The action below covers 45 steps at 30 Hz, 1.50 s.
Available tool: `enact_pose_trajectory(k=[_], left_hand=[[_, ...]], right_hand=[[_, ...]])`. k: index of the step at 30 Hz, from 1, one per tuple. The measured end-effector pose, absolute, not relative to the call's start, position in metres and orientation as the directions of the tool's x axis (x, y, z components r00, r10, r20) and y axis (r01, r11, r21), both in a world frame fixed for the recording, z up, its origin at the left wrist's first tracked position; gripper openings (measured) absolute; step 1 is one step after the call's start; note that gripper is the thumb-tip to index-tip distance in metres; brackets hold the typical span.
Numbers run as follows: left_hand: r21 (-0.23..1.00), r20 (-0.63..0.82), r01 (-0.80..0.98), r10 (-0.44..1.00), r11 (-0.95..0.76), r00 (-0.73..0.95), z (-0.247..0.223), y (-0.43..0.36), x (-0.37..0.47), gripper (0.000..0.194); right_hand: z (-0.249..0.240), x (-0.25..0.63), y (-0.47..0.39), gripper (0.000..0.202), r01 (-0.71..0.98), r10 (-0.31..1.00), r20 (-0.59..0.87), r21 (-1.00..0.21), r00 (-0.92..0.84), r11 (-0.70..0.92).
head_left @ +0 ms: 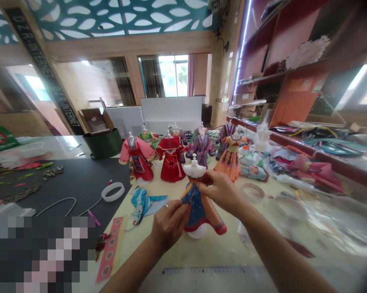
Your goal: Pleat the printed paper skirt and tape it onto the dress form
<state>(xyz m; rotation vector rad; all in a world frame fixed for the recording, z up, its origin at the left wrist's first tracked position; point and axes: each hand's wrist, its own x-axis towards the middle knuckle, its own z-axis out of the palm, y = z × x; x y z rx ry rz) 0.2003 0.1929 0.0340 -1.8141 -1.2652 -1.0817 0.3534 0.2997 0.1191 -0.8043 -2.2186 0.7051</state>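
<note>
A small white mannequin (194, 168) stands on the pale table, wearing an orange and blue skirt (201, 209) with a red hem. My left hand (170, 221) is closed on the skirt's left side, fingertips pinching the blue cloth. At the waist, on the right, my right hand (218, 189) pinches the skirt's upper edge beside the mannequin's body. The mannequin's round white base (197, 232) shows below the hem. A blue patterned cloth piece (143, 202) lies to the left of my hands.
Behind stand several dressed mannequins, among them a red dress (172, 160) and an orange one (230, 158). Tape rolls (113, 191) lie left and right, a ruler (201, 270) at the front, a red patterned strip (110, 248) at left, heaped fabrics (311, 169) at right.
</note>
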Motion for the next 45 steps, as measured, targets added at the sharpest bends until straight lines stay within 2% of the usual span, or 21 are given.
enact_pose_trajectory(k=[5, 12, 18, 21, 25, 28, 31, 34, 37, 39, 42, 45], left_hand=[[0.006, 0.927, 0.942, 0.356, -0.336, 0.122, 0.033, 0.188, 0.204, 0.019], [-0.026, 0.924, 0.942, 0.352, -0.335, 0.151, 0.031, 0.186, 0.205, 0.023], [-0.091, 0.873, 0.953, 0.439, -0.288, 0.215, 0.03, 0.193, 0.209, 0.025], [-0.054, 0.845, 0.952, 0.495, -0.3, 0.204, 0.033, 0.192, 0.212, 0.017], [0.09, 0.902, 0.934, 0.426, -0.346, 0.072, 0.043, 0.185, 0.21, 0.01], [0.314, 0.89, 0.897, 0.426, -0.311, -0.163, 0.057, 0.188, 0.206, 0.014], [0.635, 0.692, 0.721, 0.62, -0.277, -0.371, 0.075, 0.2, 0.205, 0.025], [0.84, 0.453, 0.477, 0.816, -0.257, -0.358, 0.088, 0.211, 0.21, 0.033], [0.899, 0.383, 0.338, 0.875, -0.279, -0.297, 0.092, 0.217, 0.216, 0.033], [0.91, 0.377, 0.298, 0.874, -0.288, -0.307, 0.091, 0.218, 0.219, 0.031], [0.913, 0.379, 0.287, 0.863, -0.289, -0.335, 0.091, 0.216, 0.222, 0.029], [0.907, 0.39, 0.306, 0.852, -0.29, -0.349, 0.092, 0.215, 0.224, 0.028]], right_hand=[[0.12, 0.353, 0.3, 0.01, 0.317, 0.698, 0.405, -0.679, -0.591, 0.662], [0.117, 0.352, 0.3, 0.011, 0.315, 0.698, 0.417, -0.676, -0.583, 0.667], [0.115, 0.352, 0.302, 0.012, 0.292, 0.698, 0.405, -0.7, -0.59, 0.652], [0.115, 0.352, 0.302, 0.012, 0.287, 0.706, 0.405, -0.71, -0.581, 0.644], [0.116, 0.352, 0.301, 0.012, 0.262, 0.695, 0.413, -0.715, -0.589, 0.648], [0.115, 0.352, 0.3, 0.011, 0.253, 0.695, 0.409, -0.724, -0.591, 0.641], [0.115, 0.352, 0.299, 0.01, 0.25, 0.696, 0.412, -0.726, -0.588, 0.641], [0.116, 0.351, 0.298, 0.008, 0.221, 0.673, 0.427, -0.721, -0.604, 0.656], [0.116, 0.352, 0.299, 0.009, 0.173, 0.661, 0.449, -0.734, -0.601, 0.656], [0.114, 0.353, 0.3, 0.017, 0.111, 0.655, 0.458, -0.764, -0.601, 0.636], [0.111, 0.357, 0.302, 0.025, 0.047, 0.644, 0.456, -0.794, -0.614, 0.607], [0.11, 0.359, 0.3, 0.018, 0.07, 0.635, 0.473, -0.767, -0.611, 0.638]])
